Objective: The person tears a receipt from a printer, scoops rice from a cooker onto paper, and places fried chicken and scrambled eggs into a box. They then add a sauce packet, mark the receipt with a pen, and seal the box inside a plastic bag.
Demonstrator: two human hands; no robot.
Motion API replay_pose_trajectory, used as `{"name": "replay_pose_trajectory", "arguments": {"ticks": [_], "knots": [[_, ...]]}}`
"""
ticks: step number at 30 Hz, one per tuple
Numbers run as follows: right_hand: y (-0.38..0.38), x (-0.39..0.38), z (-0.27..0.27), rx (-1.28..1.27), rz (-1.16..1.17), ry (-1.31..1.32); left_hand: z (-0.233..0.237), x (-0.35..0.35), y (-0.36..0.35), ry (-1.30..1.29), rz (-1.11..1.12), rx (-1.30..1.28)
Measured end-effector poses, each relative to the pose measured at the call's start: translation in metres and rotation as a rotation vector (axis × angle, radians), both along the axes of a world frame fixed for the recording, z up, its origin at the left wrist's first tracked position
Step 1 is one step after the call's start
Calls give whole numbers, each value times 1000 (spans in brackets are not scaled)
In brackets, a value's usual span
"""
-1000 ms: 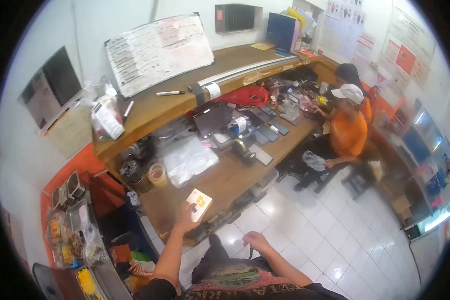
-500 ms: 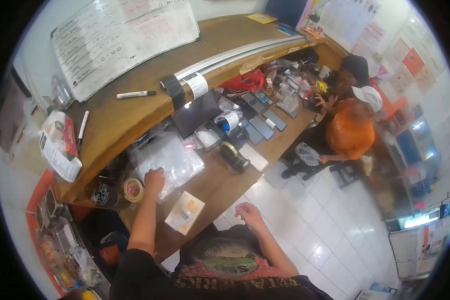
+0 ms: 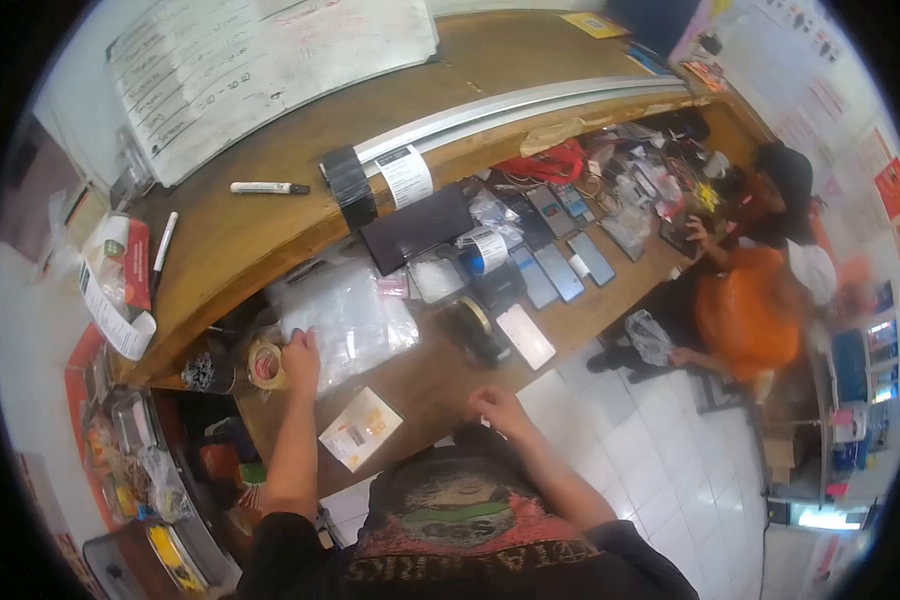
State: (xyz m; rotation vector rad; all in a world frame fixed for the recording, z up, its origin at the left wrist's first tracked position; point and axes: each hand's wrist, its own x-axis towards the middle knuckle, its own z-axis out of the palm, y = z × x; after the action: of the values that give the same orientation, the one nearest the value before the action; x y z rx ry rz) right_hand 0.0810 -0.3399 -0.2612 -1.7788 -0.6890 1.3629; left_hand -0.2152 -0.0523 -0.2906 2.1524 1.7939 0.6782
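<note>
My left hand (image 3: pixel 301 358) rests at the near left edge of a stack of clear plastic bags (image 3: pixel 345 315), its fingers curled against the plastic. Just left of it stands a roll of tan tape (image 3: pixel 266 364). A small white and yellow box with a printed label (image 3: pixel 361 430) lies on the table in front of my body. Over the table's front edge, my right hand (image 3: pixel 502 411) hovers with the fingers drawn together, and nothing shows in it. Beyond it are a black tape dispenser (image 3: pixel 478 333) and a white phone-shaped item (image 3: pixel 526 337).
Several phones (image 3: pixel 558 272) lie along the wooden table (image 3: pixel 430 385). A raised wooden shelf (image 3: pixel 240 240) carries a marker (image 3: pixel 270 188) and a whiteboard (image 3: pixel 260 70). At right, a person in an orange shirt (image 3: pixel 750 315) sits beside another person in a dark cap (image 3: pixel 785 185).
The view has turned, so the table and the people sit differently in it. My left hand stays at the plastic bags. My right hand has come nearer the table edge, its fingers more closed.
</note>
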Motion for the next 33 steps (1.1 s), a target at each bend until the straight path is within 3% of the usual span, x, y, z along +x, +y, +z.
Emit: {"name": "replay_pose_trajectory", "arguments": {"ticks": [3, 5, 12, 16, 19, 22, 25, 28, 30, 33], "knots": [[4, 20, -16, 30, 40, -17, -32, -10, -2, 10, -166, 43], [7, 34, -33, 66, 54, -36, -11, 2, -14, 124, -314, 174], [13, 58, -22, 60, 105, -91, -59, -22, 34, -132, -377, -219], [28, 65, -26, 113, 161, -225, -30, -18, 35, -32, -419, -270], [39, 67, -22, 115, 167, -164, -36, -16, 38, 178, -485, -108], [50, 60, -2, 99, 159, -122, -31, -14, 37, 48, -372, -49], [69, 45, 11, 182, 289, -160, 5, -1, 31, 79, -258, 229], [93, 19, 11, 285, 433, -185, 31, 8, 28, -221, -54, 330], [113, -3, 0, 540, 457, -198, 58, 17, 14, -322, 111, 278], [137, -36, 32, 571, 616, 102, 105, 42, -28, -457, 247, 321]]}}
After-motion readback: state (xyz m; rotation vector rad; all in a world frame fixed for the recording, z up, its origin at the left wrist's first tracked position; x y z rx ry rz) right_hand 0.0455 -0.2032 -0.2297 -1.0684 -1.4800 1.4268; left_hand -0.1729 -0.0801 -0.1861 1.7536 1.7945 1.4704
